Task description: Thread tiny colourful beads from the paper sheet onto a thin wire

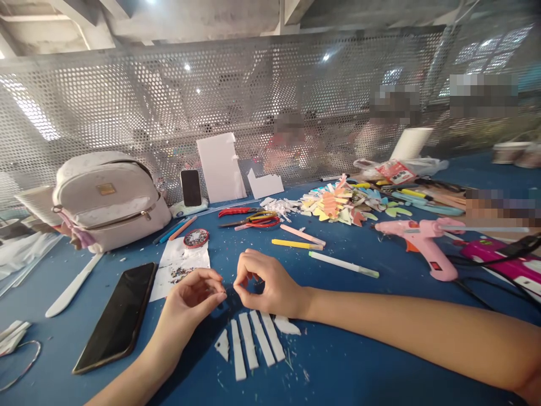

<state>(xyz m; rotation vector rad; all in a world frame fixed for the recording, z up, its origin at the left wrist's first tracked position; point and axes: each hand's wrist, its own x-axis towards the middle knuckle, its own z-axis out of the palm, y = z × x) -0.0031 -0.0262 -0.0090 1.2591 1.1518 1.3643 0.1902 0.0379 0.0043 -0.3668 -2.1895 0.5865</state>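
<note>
My left hand [195, 301] and my right hand [270, 283] hover close together over the blue table, their fingertips a small gap apart. Each has thumb and fingers brought together in a pinch; anything held between them is too small to make out. Just below lie several white foam strips [248, 341] side by side, with a small triangular piece [222, 345] at their left and a torn white scrap [287, 325] at their right, partly behind my right hand. A white paper [163, 276] with dark specks and a round red-rimmed dish [196, 238] lies beyond my left hand.
A phone [118, 316] and a white plastic knife [71, 286] lie left, before a white backpack [110, 200]. Markers [343, 264], pliers and scissors [264, 220] and paper scraps [333, 203] lie beyond. A pink glue gun [422, 242] with cables lies right. Perforated metal screen [236, 101] stands behind.
</note>
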